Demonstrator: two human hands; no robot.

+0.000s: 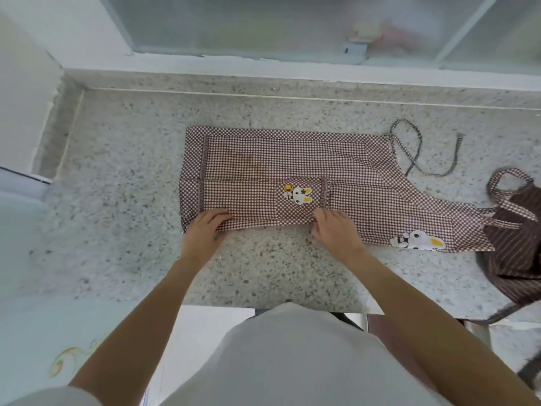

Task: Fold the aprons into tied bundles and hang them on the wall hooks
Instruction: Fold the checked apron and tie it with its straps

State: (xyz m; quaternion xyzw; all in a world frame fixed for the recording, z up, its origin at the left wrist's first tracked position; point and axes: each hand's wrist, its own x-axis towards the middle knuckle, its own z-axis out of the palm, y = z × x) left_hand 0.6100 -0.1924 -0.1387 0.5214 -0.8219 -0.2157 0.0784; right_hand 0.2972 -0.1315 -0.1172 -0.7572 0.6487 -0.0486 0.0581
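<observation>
1. Checked apron (292, 159) lay flat on tabletop (123, 177), long axis running left–right, bib and ties toward my right.
2. Left hand (205, 227) and right hand (333, 230) both sat on the near long edge, fingers curled, pinching the fold.
3. Next fold prob. goes away from me, across the short axis.
4. Striped apron (515, 244) waited at the right, nearer the right hand.

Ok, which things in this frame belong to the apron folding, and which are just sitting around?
Part of the job:
- checked apron, spread flat on the counter
- its ties, lying loose
- left hand and right hand, gripping its near edge
- striped apron, crumpled at the right, waiting

Just there:
- frosted window
- white sill
</observation>
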